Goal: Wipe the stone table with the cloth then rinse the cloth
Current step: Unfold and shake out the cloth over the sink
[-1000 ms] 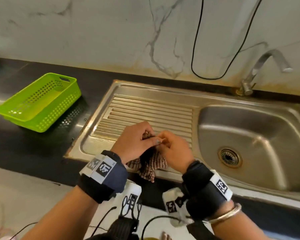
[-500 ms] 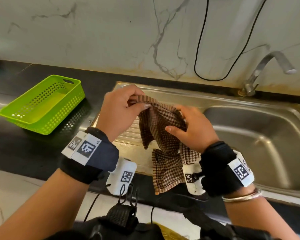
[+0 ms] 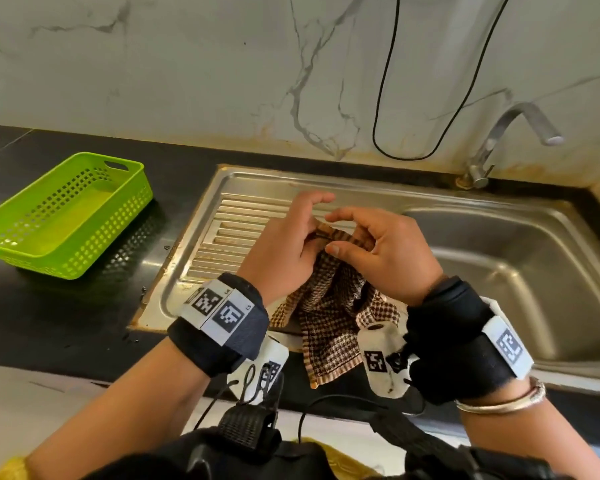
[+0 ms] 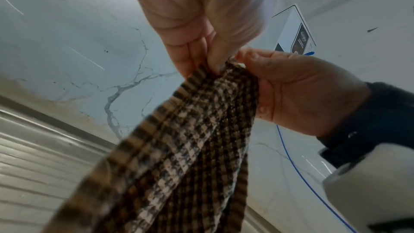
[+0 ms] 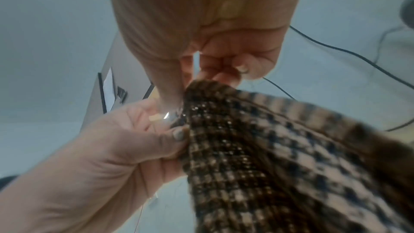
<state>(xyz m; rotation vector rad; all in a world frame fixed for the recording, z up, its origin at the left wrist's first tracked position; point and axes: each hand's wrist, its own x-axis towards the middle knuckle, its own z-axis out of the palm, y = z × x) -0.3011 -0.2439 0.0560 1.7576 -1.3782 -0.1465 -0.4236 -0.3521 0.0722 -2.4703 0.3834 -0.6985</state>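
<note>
Head view, centre of frame: my left hand (image 3: 284,251) and right hand (image 3: 388,252) together, both pinching the top edge of the checked cloth (image 3: 329,323). It hangs between my wrists over the sink's (image 3: 520,258) ribbed drainboard. Left of frame: green basket (image 3: 66,216) on the black stone table (image 3: 66,313). Upper right: tap (image 3: 509,133).

Cloth (image 3: 329,327) woven, brown-checked, rough weave. Sink (image 3: 499,271) brushed steel, dull sheen (ribbed drainboard). Left of sink: basket (image 3: 66,216) glossy green perforated plastic on polished black stone counter (image 3: 66,323).
</note>
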